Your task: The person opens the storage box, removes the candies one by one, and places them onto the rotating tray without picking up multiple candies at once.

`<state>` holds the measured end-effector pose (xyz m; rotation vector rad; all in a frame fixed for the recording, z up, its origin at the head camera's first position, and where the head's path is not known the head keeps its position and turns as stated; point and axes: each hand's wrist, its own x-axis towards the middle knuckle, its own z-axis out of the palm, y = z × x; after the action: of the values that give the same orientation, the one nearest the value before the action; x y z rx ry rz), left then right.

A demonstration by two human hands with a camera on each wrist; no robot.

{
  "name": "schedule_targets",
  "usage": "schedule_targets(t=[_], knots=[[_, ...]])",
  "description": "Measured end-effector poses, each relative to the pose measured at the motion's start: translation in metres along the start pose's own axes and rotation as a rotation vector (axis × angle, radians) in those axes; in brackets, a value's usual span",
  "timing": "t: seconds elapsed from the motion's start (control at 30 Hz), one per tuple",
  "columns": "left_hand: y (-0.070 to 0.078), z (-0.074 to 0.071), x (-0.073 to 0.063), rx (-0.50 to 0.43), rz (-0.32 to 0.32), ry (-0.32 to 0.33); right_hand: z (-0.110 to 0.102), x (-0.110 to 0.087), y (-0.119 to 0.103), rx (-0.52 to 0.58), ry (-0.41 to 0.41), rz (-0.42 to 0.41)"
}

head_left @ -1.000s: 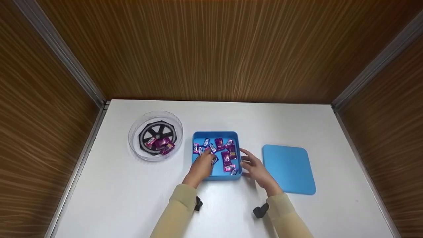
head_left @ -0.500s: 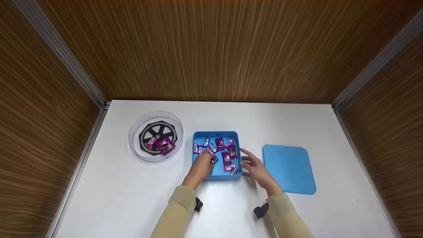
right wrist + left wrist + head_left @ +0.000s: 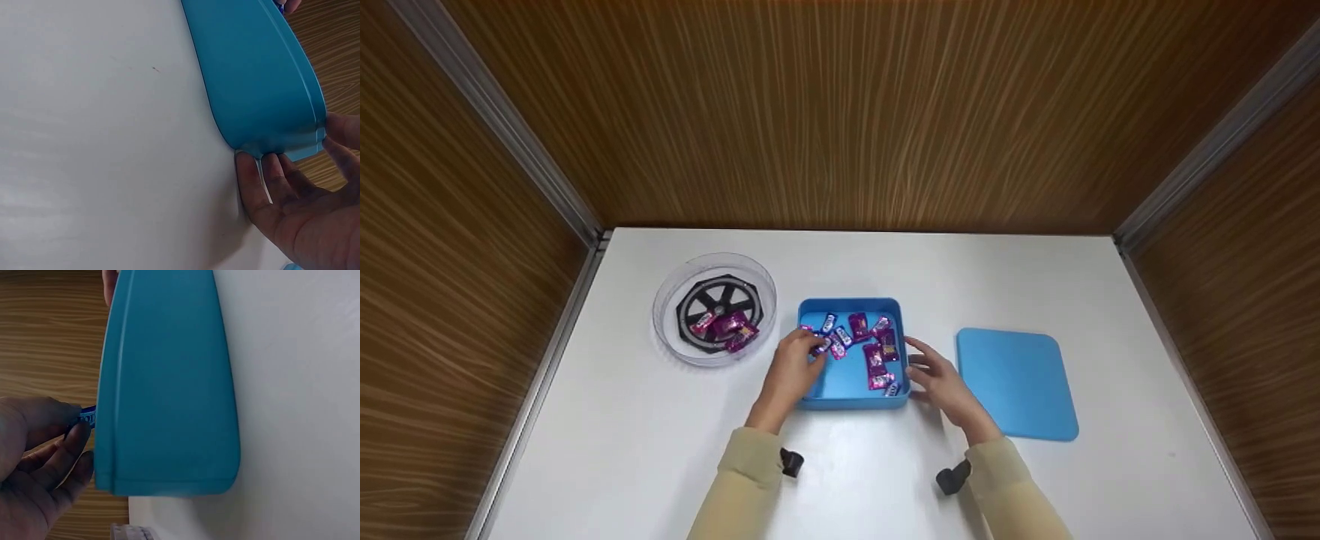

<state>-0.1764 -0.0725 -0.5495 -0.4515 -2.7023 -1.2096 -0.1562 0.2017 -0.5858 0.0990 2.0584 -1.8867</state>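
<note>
White tabletop [image 3: 855, 487] stretches back to brown wood-grain panels [image 3: 840, 112] on three sides. Nearest, two forearms in tan sleeves [image 3: 746, 469] reach forward. Over the left wall of a square blue box [image 3: 847, 403], the left hand [image 3: 791, 367] pinches a small blue-wrapped candy [image 3: 86, 417] between thumb and fingertip. This candy sits at the box's left side, forward and right of the palm; its long axis seems to slant away and to the right, though fingers cover part of it. The left hand is much the nearer; the right hand [image 3: 945, 382] is across the box, fingers slightly apart, tips against the outer right wall. Inside, blue and pink candies [image 3: 841, 336] lie just right of the pinch, and purple packets [image 3: 874, 358] along the right side. Farther right, a blue lid [image 3: 1016, 382] lies flat, apart from the box. Beyond, to the left, a clear round dish [image 3: 666, 304] holds a few pink and purple sweets [image 3: 729, 324] over a black spoked shape [image 3: 718, 306].
</note>
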Motion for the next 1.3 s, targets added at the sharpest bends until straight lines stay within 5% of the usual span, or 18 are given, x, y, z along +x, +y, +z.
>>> schedule_targets(t=[0.33, 0.6, 1.03, 1.3], knots=[[-0.028, -0.036, 0.001, 0.023, -0.05, 0.238, 0.001, -0.002, -0.001, -0.016, 0.015, 0.012], [-0.054, -0.051, 0.005, 0.039, -0.185, 0.367, 0.0, -0.001, -0.002, -0.024, 0.017, 0.021], [-0.081, -0.052, 0.021, -0.007, -0.378, 0.373, 0.0, -0.001, 0.0, -0.002, 0.015, 0.02], [-0.085, -0.045, 0.027, -0.061, -0.395, 0.31, -0.002, -0.002, 0.0, 0.002, -0.009, 0.014]])
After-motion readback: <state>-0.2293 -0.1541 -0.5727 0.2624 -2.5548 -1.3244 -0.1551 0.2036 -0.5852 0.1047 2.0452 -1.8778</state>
